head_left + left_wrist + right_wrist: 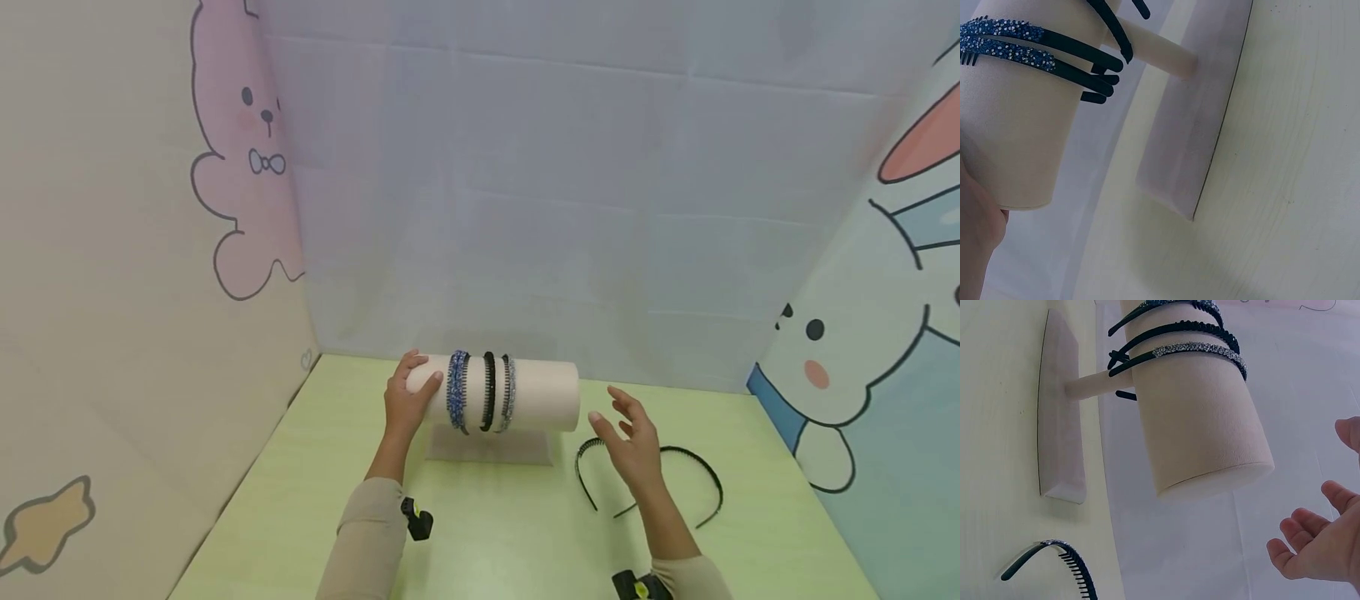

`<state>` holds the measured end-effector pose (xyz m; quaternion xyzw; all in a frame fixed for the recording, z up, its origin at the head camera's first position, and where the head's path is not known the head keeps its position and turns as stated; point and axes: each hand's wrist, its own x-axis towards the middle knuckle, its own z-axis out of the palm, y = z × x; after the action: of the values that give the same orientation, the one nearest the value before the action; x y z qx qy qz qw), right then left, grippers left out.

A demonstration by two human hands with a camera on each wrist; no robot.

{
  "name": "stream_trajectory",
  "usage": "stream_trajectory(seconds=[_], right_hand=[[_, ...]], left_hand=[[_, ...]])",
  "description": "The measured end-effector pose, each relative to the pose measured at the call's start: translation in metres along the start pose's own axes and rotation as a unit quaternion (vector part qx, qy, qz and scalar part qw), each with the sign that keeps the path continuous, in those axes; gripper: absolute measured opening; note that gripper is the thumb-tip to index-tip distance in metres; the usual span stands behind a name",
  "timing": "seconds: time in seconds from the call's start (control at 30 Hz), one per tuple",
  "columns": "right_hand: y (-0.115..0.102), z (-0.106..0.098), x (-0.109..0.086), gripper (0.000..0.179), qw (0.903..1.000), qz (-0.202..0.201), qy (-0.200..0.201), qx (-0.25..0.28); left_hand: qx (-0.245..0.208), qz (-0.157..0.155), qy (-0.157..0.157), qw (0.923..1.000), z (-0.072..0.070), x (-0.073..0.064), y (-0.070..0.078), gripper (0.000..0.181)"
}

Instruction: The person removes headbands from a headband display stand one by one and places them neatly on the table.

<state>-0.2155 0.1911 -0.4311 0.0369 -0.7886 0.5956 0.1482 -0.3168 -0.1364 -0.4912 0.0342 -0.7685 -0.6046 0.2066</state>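
Note:
A cream, padded roll of a headband display stand [543, 396] lies sideways on its pedestal base [491, 447]. My left hand [405, 400] grips its left end, thumb in front and fingers over the top. Round the roll sit blue glittery headbands [456, 392], a plain black headband [489, 392] and a silver glittery headband [511, 392]. Apart from the roll's right end, my right hand [633, 446] holds nothing, its fingers loosely spread, as the right wrist view also shows. In the left wrist view only the base of the left hand [979, 219] shows; its fingers are hidden.
On the pale green table [480, 533], a toothed dark headband [581, 467] and another black headband [708, 475] lie to the right, partly behind the right forearm. A pale cloth wall [525, 208] stands behind, with cartoon-printed walls on both sides.

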Motion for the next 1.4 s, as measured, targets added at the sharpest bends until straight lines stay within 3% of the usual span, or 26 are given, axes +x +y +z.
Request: stream_trajectory(seconds=[0.33, 0.53, 0.8, 1.03, 1.13, 1.4], right_hand=[[0.001, 0.016, 0.012, 0.053, 0.9968, -0.072, -0.019, 0.031], [-0.004, 0.024, 0.019, 0.054, 0.9952, -0.084, -0.029, 0.040], [-0.047, 0.036, 0.017, 0.053, 0.9905, -0.125, -0.044, 0.036], [-0.057, 0.044, 0.024, 0.058, 0.9867, -0.141, -0.080, 0.007], [-0.054, 0.047, 0.030, 0.061, 0.9816, -0.161, -0.102, -0.001], [-0.013, 0.056, 0.062, 0.073, 0.9652, -0.200, -0.162, -0.044]], left_hand=[[-0.009, -0.007, -0.004, 0.9999, 0.000, 0.000, 0.002, 0.037], [-0.005, -0.005, -0.004, 1.0000, 0.000, 0.000, 0.004, 0.037], [-0.005, -0.008, -0.004, 0.9999, 0.000, 0.002, 0.004, 0.037], [-0.010, -0.006, -0.003, 0.9999, -0.002, 0.000, 0.003, 0.036], [-0.012, -0.001, -0.004, 0.9999, -0.002, 0.000, 0.003, 0.036], [-0.017, -0.003, -0.003, 0.9999, 0.000, 0.000, 0.002, 0.036]])
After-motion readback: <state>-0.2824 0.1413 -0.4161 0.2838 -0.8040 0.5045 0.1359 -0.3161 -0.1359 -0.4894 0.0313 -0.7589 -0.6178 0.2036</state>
